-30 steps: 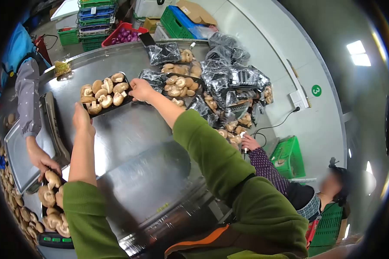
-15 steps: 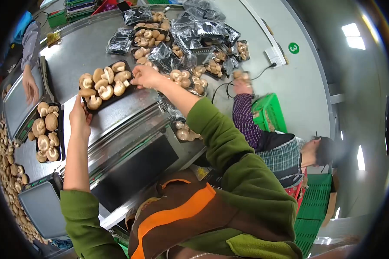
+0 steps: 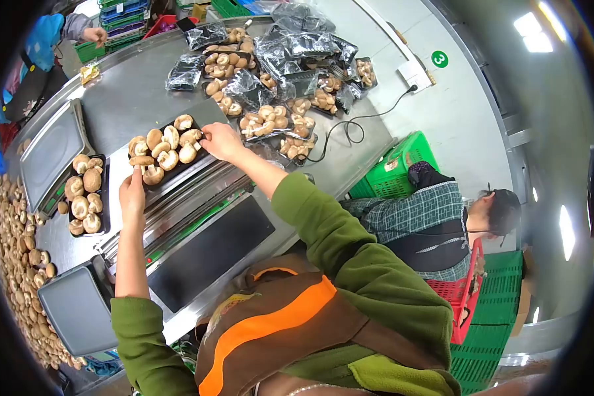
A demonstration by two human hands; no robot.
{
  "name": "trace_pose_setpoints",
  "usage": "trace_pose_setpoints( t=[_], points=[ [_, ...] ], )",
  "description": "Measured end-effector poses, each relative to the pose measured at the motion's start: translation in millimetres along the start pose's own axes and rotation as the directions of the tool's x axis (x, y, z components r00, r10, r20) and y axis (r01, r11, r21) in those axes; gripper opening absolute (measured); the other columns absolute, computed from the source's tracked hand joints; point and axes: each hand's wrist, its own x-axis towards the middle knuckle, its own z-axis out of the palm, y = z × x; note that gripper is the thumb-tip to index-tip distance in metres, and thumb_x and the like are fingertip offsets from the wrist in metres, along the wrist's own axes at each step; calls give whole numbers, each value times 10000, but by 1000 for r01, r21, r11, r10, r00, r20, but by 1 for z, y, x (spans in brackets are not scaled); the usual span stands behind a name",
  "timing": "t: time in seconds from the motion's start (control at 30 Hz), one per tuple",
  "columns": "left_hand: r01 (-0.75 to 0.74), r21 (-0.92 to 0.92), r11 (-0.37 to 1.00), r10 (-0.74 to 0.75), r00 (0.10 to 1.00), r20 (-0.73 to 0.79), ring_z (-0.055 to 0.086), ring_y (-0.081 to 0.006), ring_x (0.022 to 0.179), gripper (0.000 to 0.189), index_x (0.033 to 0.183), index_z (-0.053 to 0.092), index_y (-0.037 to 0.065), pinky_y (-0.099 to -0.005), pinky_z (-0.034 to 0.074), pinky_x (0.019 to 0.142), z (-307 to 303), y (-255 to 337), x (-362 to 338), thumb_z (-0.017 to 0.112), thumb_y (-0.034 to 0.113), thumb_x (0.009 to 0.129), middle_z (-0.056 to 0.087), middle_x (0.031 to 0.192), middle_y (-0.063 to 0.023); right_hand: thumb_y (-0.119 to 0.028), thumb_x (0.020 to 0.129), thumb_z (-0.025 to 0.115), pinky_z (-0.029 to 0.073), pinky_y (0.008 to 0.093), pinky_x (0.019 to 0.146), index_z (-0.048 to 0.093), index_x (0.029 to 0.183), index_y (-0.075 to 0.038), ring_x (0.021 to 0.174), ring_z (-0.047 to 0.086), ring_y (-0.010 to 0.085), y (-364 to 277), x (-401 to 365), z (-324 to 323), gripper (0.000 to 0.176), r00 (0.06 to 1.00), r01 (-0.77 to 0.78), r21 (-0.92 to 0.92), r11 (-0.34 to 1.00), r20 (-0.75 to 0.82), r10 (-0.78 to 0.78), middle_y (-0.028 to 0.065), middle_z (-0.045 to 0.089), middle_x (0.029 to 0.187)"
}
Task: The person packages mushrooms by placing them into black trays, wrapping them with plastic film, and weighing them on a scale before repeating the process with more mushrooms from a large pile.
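A black tray (image 3: pixel 180 170) filled with brown-capped, pale-stemmed mushrooms (image 3: pixel 167 137) is held between my hands, over the metal table beside the long machine. My left hand (image 3: pixel 132 197) grips its near left corner, thumb up against the rim. At the opposite short end, my right hand (image 3: pixel 222 141) pinches the edge with thumb and fingers. The mushrooms lie loose and unwrapped in the tray. Left of my left hand stands a second black tray (image 3: pixel 106 198) of mushrooms.
Film-wrapped mushroom packs (image 3: pixel 264 122) are heaped beyond my right hand. Loose mushrooms (image 3: pixel 20 264) cover the far left. Two scales (image 3: pixel 79 310) flank the second tray. A black cable (image 3: pixel 360 122), a green basket (image 3: pixel 399 165) and a co-worker (image 3: pixel 422 231) are on the right.
My hands have drawn the tray slightly towards me and the machine. A person across the table has pulled a hand back from the scale. The co-worker's hand on the right has withdrawn from the table.
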Motion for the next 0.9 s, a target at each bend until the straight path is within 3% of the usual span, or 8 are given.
trace_pose_setpoints(
  t=[0.3,0.37,0.43,0.6,0.77,0.83,0.87,0.9],
  points=[
    [-168,394,904,201,979,-44,582,-326,1058,624,1187,553,-98,-360,418,932,-40,-15,-46,499,459,912,618,1084,-250,-232,738,686,473,434,741,641,820,-53,859,578,343,-26,-24,15,202,983,181,-107,978,29,-179,136,583,821],
    [-263,668,696,453,883,-124,572,-338,1035,549,1180,566,-66,-384,421,922,-43,-21,-61,523,411,911,608,1079,-219,-274,750,705,468,417,770,651,913,-50,882,569,322,-22,-33,12,282,972,216,-96,972,-73,-223,123,585,835],
    [-347,491,799,518,812,-269,563,-337,976,379,1114,602,-26,-402,424,889,-51,-23,-84,593,278,888,605,1031,-177,-317,765,708,464,402,788,645,1013,-50,882,563,303,-18,-43,-5,370,978,185,-86,979,-82,-192,122,589,842],
    [61,841,537,512,769,-382,552,-305,836,351,885,699,36,-429,435,743,-94,-61,-129,636,379,849,578,860,-123,-457,803,646,441,419,848,727,822,-109,959,547,311,17,-100,-41,358,994,-45,-187,981,86,62,129,606,921],
    [17,925,380,527,818,-232,558,-301,848,400,776,728,77,-439,439,753,-76,-52,-116,639,465,815,609,800,-120,-526,784,638,449,424,815,730,768,-109,888,581,307,-11,-100,-11,427,998,13,-322,947,56,5,123,630,879],
    [-134,870,475,522,838,-156,567,-335,748,380,759,732,71,-456,439,742,-75,-64,-98,655,440,802,605,703,-107,-468,795,666,488,386,665,710,750,-75,668,590,266,-17,-95,-2,398,980,-111,-102,989,155,126,54,616,721],
    [-137,748,649,374,914,-157,522,-253,545,335,759,698,65,-379,434,565,-77,-71,-89,654,389,833,540,564,-53,-468,795,666,488,386,665,710,750,-75,668,590,266,-13,-98,0,398,979,-111,-100,989,157,126,54,616,721],
    [-134,748,650,376,912,-163,522,-253,545,335,759,698,65,-379,434,565,-80,-73,-91,654,389,833,540,564,-53,-418,813,667,461,338,576,681,746,-59,567,527,212,-5,-102,4,365,973,-204,222,953,156,171,19,567,653]
  ],
)
